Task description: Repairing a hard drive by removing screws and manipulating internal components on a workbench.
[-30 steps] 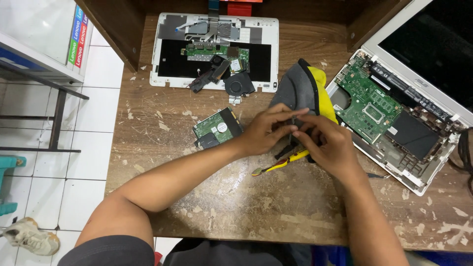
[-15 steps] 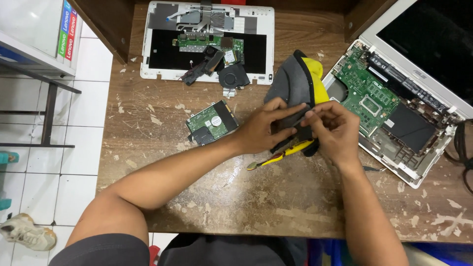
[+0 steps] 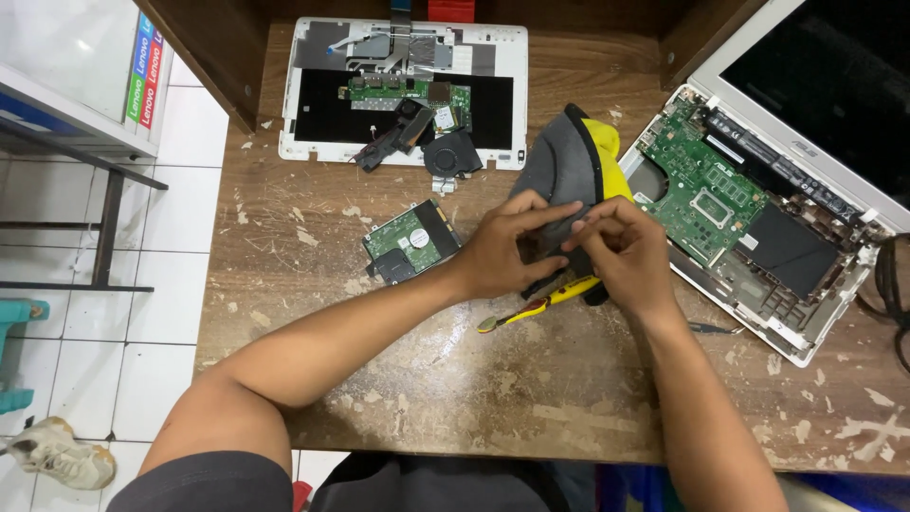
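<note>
Centrally on the scuffed wooden worktop point(image 3: 398, 379), the left hand point(image 3: 500, 254) and right hand point(image 3: 624, 254) meet over a grey and yellow pouch point(image 3: 569, 161), fingers point(image 3: 545, 216) of both pinching its dark lower edge between them. Under the hands lies one yellow-handled screwdriver point(image 3: 540, 305), its tip toward the left. Just left of the left hand rests one bare hard drive point(image 3: 411, 242), circuit side up. Two opened laptops flank the work: a white base point(image 3: 408, 90) at the far edge, with a loose fan on it, and a second laptop point(image 3: 758, 209) to the right, its green board exposed, close beside the pouch
</note>
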